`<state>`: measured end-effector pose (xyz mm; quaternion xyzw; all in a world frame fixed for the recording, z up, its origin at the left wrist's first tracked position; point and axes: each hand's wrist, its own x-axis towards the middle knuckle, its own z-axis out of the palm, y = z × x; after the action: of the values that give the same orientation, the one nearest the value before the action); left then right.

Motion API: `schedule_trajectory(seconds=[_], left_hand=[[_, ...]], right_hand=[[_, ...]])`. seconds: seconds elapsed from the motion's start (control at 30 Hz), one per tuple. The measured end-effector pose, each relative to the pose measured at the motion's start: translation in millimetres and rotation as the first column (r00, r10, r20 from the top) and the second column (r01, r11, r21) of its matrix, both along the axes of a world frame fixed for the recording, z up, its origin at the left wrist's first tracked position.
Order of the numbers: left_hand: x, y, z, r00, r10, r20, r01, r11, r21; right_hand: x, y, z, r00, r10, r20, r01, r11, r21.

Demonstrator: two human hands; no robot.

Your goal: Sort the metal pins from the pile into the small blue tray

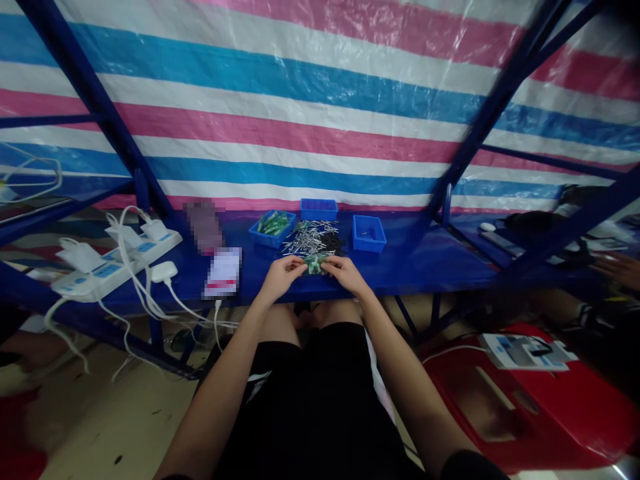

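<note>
Held between my two hands, just above the table's front edge, is a small green printed packet (315,265). My left hand (280,277) pinches its left end with thumb and fingers, and my right hand (346,273) pinches the right end. Right behind the packet lies a loose heap of thin silvery-white sticks (304,238), with small black pieces (331,242) at its right side. More green packets (274,223) fill a blue bin (255,232) to the left of the heap. What is inside the held packet cannot be made out.
Two more blue bins stand behind the heap (319,213) and right of it (369,245). A lit phone (223,273) and a white power strip (107,277) with cables lie left on the blue table (415,267). A red stool (565,407) stands at right; a person's hand (617,269) shows beyond.
</note>
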<state>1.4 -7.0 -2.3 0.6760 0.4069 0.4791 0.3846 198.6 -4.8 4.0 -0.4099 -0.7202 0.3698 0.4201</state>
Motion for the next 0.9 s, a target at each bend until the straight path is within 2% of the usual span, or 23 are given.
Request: schedule_trajectory(seconds=[0.1,0.17,0.2,0.27,0.33,0.37,0.4,0.43,0.5,0.53,0.6,0.67,0.7,0.77,0.83,0.9], left_hand=[[-3.5,1.9,8.4,0.997,0.077,0.021,-0.078,0.997,0.02],[-12.4,8.8,25.8,0.978,0.206,0.019,-0.207,0.974,0.09],[-18.8,14.8,37.8,0.954,0.298,0.015,-0.297,0.942,0.158],[-33.7,32.1,64.3,0.868,0.497,-0.01,-0.466,0.819,0.334],[-47.4,54.3,86.6,0.779,0.614,-0.127,-0.491,0.724,0.485],[-52.4,65.5,93.6,0.724,0.653,-0.224,-0.466,0.702,0.538],[-55.8,75.7,97.0,0.651,0.67,-0.356,-0.427,0.712,0.558],[-57.5,84.3,96.9,0.581,0.629,-0.516,-0.365,0.768,0.526],[-57.3,95.9,88.7,0.547,0.499,-0.672,-0.247,0.863,0.441],[-56.1,98.8,82.6,0.498,0.41,-0.764,-0.166,0.91,0.38],[-53.7,100.4,71.8,0.404,0.347,-0.846,-0.092,0.936,0.34],[-52.4,97.7,67.9,0.353,0.358,-0.864,-0.08,0.932,0.354],[-51.9,94.8,68.8,0.357,0.382,-0.853,-0.088,0.922,0.376],[-49.9,85.3,74.0,0.417,0.45,-0.79,-0.121,0.889,0.442],[-44.6,70.3,77.5,0.534,0.527,-0.661,-0.182,0.835,0.519],[-35.4,50.7,73.2,0.67,0.526,-0.524,-0.222,0.815,0.535]], right_hand=[[-0.4,3.1,-2.9,0.993,-0.058,-0.107,0.054,0.998,-0.04],[-0.3,5.9,-5.3,0.979,-0.098,-0.18,0.087,0.994,-0.071],[-0.1,7.1,-6.2,0.974,-0.109,-0.198,0.095,0.992,-0.079],[0.0,8.3,-7.5,0.974,-0.115,-0.193,0.103,0.992,-0.074],[-0.5,7.8,-8.0,0.981,-0.114,-0.154,0.107,0.993,-0.051],[-1.0,7.2,-8.1,0.985,-0.117,-0.13,0.113,0.993,-0.034],[-1.7,6.4,-8.3,0.987,-0.124,-0.106,0.123,0.992,-0.015],[-2.5,5.6,-8.8,0.988,-0.131,-0.08,0.132,0.991,0.007],[-4.3,4.2,-10.4,0.989,-0.146,-0.033,0.147,0.988,0.049],[-5.2,3.6,-11.5,0.988,-0.151,-0.012,0.152,0.986,0.067],[-7.0,3.0,-13.5,0.989,-0.149,0.028,0.145,0.985,0.092],[-8.9,4.5,-13.6,0.99,-0.124,0.065,0.117,0.988,0.102],[-10.1,6.9,-12.3,0.99,-0.107,0.089,0.097,0.99,0.106],[-13.0,16.7,-6.3,0.982,-0.102,0.162,0.079,0.987,0.144],[-17.6,34.4,3.3,0.949,-0.171,0.265,0.106,0.965,0.24],[-24.2,58.6,13.9,0.884,-0.297,0.362,0.158,0.917,0.367]])
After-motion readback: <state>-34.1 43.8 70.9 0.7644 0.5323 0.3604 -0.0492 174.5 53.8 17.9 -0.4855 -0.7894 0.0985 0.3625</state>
